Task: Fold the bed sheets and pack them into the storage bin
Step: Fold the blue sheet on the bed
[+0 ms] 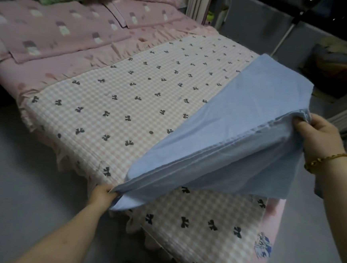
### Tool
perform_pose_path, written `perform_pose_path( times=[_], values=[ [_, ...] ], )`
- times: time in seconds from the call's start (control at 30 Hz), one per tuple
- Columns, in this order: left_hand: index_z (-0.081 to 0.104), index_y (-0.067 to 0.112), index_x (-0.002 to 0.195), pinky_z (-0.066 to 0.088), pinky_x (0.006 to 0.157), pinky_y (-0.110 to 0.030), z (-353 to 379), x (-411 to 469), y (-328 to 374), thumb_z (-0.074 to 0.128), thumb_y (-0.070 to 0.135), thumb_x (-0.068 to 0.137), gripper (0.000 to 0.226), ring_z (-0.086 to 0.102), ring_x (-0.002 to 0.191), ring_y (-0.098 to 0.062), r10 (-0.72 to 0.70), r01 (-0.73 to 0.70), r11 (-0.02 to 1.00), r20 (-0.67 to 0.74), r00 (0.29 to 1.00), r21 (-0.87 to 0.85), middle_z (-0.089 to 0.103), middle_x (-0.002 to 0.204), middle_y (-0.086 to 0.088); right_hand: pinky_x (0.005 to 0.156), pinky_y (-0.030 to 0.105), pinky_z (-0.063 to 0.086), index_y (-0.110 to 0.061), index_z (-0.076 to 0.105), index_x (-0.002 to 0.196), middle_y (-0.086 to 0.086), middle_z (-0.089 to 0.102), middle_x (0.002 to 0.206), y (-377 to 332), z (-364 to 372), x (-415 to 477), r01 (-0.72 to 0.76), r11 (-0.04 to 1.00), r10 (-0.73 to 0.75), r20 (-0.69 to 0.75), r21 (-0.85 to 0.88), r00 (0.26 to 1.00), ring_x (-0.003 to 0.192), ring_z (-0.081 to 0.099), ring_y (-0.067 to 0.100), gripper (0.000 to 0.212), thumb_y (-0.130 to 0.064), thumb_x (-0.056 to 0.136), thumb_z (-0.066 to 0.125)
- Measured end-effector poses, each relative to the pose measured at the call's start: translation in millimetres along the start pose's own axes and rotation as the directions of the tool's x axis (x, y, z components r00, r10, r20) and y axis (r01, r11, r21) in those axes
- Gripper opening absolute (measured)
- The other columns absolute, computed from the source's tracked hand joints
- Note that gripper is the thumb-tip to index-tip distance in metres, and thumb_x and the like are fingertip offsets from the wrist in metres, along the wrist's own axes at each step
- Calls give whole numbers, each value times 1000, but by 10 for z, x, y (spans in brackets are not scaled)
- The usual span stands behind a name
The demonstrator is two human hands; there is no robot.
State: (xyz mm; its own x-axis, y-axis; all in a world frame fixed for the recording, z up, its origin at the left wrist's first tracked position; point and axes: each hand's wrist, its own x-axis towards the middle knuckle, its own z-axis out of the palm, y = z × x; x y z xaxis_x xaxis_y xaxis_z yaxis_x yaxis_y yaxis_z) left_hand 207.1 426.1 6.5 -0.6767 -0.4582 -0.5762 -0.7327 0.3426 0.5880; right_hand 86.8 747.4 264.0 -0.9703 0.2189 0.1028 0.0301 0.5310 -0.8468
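we grip the folded light-blue sheet (230,135) at two corners: left hand (101,196) pinching low at the bed edge, right hand (317,138) clutching higher. the sheet spans between them over the bow-print quilt (129,107).

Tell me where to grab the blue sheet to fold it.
Take the blue sheet at both ends of its stacked hem, from the near side, as the left hand and right hand do: the layers meet there, so one pinch catches them all.
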Motion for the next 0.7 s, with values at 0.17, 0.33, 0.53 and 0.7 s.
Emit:
perform_pose_path(
  times=[0.17,0.33,0.53,0.7],
  values=[
    [68,10,85,45,82,-33,-161,-63,-269,57,6,85,12,60,98,-33,-66,74,987,-59,996,140,66,104,-16,98,49,37,8,54,118,32,51,122,-161,16,-87,75,991,-82,-56,-113,995,92,43,21,31,-11,96,44],
    [63,-8,89,57,63,-31,-553,45,58,40,-11,89,23,66,67,-26,-106,58,922,-105,989,-383,61,89,-29,97,47,39,3,56,120,24,57,113,-192,-102,22,153,971,-174,-104,-183,979,95,45,20,32,-13,95,45],
    [66,11,50,48,40,-12,-1274,-71,792,26,-11,92,63,57,62,-19,164,-187,604,-109,980,-774,63,55,-6,51,18,41,0,59,102,4,53,65,222,-538,-109,-57,992,75,-164,113,984,53,49,8,22,-14,96,44],
    [65,-1,73,49,46,-15,-713,-220,185,43,-15,85,29,58,63,-26,78,-48,890,46,996,-453,66,63,-9,34,20,44,-4,54,79,13,47,68,1009,-192,-887,-516,854,491,442,-71,751,43,52,18,17,-2,94,44]
  ],
)
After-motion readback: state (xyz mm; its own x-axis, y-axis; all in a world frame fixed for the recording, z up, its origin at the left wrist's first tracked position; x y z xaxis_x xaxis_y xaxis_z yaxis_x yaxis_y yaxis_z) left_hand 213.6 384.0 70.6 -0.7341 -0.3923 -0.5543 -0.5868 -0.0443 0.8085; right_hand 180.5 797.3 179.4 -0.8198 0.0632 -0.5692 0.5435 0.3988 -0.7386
